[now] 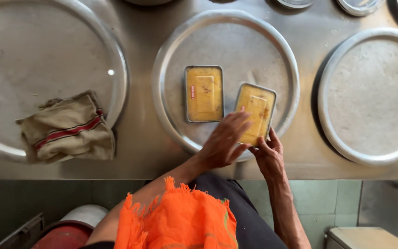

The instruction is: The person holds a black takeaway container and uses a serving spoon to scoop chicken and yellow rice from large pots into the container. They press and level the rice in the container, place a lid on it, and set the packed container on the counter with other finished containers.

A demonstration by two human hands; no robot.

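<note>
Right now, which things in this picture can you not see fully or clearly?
- Right box, head view: the left hand covers its near corner.
- Right hand: fingertips lie against the box edge; the grip is unclear.
- Left tray and right tray: cut off by the frame edges.
- Lids at the top: only slivers show.
- Label on the left box: too small.

Bare left hand (pixel 224 143) and right hand (pixel 269 157), unsleeved forearms; frayed orange cloth (pixel 178 219) over dark trousers (pixel 249 216).

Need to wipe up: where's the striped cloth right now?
In the head view the striped cloth lies crumpled at the left, draped over the lower rim of the left round tray, well away from both hands.
</note>
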